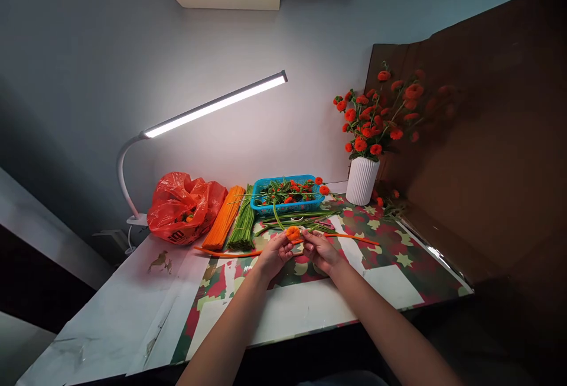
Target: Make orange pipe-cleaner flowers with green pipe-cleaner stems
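A small orange flower (293,233) with a green stem rising up and left is held between my two hands above the table. My left hand (277,251) has its fingers closed on the flower's left side. At the flower's right edge, my right hand (319,250) is closed in a pinch; whether it grips the flower or a small piece beside it is too small to tell. Long orange strips (354,237) lie on the table, reaching out to both sides behind my hands. Loose green stems (310,217) lie just beyond.
A blue basket (287,206) holds green stems and orange-red flowers. Left of it are green (243,223) and orange bundles (225,217) and a red plastic bag (186,206). A white vase (362,181) of flowers stands back right. A lit lamp (217,104) hangs over the table (119,303).
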Demonstrator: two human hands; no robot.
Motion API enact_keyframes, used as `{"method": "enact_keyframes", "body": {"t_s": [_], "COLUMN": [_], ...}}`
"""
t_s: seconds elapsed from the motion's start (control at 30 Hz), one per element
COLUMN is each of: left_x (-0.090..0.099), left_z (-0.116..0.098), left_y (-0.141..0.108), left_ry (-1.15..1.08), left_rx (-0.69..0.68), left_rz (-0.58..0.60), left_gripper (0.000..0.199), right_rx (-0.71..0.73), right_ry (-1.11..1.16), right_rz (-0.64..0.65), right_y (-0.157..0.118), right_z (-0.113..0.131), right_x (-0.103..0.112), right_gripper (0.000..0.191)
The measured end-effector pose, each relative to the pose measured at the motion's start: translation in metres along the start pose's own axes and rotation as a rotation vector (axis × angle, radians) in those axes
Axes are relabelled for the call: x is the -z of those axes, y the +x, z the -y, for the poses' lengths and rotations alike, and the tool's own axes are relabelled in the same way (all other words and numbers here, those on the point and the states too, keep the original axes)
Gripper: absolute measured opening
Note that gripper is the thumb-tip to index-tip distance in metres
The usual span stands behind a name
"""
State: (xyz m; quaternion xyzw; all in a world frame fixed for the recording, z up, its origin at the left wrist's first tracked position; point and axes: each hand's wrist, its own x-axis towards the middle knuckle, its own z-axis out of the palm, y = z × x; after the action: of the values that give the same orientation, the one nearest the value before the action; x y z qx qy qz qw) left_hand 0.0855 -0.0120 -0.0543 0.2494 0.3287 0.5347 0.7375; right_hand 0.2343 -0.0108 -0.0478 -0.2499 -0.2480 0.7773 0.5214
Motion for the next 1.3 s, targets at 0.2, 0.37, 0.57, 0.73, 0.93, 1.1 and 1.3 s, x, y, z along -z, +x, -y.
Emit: {"method": "enact_keyframes", "body": {"t_s": [0.2,0.37,0.57,0.73,0.93,1.1,1.3], "left_x": [-0.004,-0.01,-0.008,-0.007,-0.008,-0.008,-0.009], "left_z": [-0.001,-0.002,-0.002,-0.003,-0.004,-0.004,-0.005], "left_y": [-0.004,-0.009,-0.006,-0.005,-0.005,-0.005,-0.008], "left_ry": [0.065,0.202,0.278,0.3,0.357,0.366,0.365], "left_rx": [-0.052,-0.167,-0.178,-0.203,-0.221,-0.212,-0.197], "left_rz": [0.016,-0.002,-0.068,-0.098,-0.13,-0.141,-0.115], "left_gripper": [0.021,0.032,0.035,0.035,0.037,0.036,0.036], "right_rx": [0.047,0.165,0.251,0.309,0.316,0.322,0.325], "right_ry": [-0.072,-0.219,-0.34,-0.439,-0.462,-0.463,-0.463], "right_rz": [-0.032,-0.124,-0.132,-0.136,-0.165,-0.165,-0.174], "right_y": [-0.001,0.002,0.003,0.001,0.0,0.001,0.001], "right_z": [0.0,0.0,-0.003,-0.003,-0.002,-0.002,-0.002], "right_x": [-0.002,0.0,0.002,0.0,-0.001,0.001,0.002], "right_gripper": [0.034,0.039,0.038,0.036,0.037,0.037,0.038]}}
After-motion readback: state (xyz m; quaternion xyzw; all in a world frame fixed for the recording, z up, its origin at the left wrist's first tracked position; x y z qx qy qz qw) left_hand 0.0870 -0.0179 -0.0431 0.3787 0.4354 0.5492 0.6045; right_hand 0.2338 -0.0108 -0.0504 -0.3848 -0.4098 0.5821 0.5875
